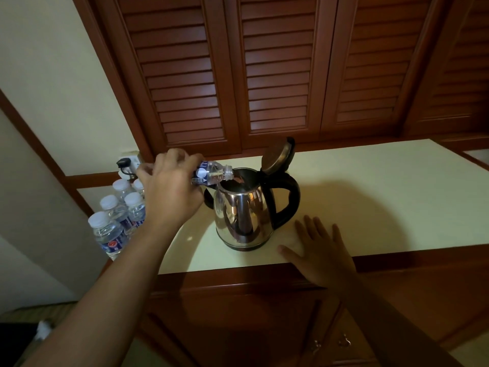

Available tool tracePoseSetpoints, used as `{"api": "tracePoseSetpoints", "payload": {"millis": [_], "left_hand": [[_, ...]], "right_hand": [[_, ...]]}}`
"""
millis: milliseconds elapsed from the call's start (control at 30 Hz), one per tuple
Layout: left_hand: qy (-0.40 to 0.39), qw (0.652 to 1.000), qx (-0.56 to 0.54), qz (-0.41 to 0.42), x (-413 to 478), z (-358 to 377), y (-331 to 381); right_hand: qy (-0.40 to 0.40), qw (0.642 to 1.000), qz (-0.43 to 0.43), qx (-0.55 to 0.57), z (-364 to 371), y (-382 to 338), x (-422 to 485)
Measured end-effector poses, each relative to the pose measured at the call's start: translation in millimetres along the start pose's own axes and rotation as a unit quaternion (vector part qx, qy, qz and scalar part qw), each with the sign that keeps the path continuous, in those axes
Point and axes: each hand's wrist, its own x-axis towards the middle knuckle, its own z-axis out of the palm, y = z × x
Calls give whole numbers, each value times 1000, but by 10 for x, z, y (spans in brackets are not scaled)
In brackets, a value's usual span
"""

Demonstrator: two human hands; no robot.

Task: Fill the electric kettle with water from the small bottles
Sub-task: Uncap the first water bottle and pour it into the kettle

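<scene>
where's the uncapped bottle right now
In the head view the bottle is left of centre, tipped sideways in the grip of the left hand, its neck over the mouth of the kettle, just left of the raised lid.

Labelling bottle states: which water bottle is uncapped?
The bottle in the grip of the left hand, tipped sideways with its open neck over the electric kettle. The other bottles stand upright at the left, white caps on.

The kettle (242,215) stood on the counter (370,197) at frame centre, with the tilted bottle (211,172) at its mouth from the left, the capped bottles (119,213) grouped at middle left, and louvred doors (277,70) behind across the top.
</scene>
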Motion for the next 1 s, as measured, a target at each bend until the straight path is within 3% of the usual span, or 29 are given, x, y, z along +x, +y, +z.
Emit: {"api": "tracePoseSetpoints", "payload": {"millis": [200,1000], "left_hand": [[5,998,51,31,8,-15,32],[59,988,89,116,147,55,127]], "right_hand": [[7,1000,-1,-6,-6,-7,-3],[42,998,-25,27,43,18,-17]]}}
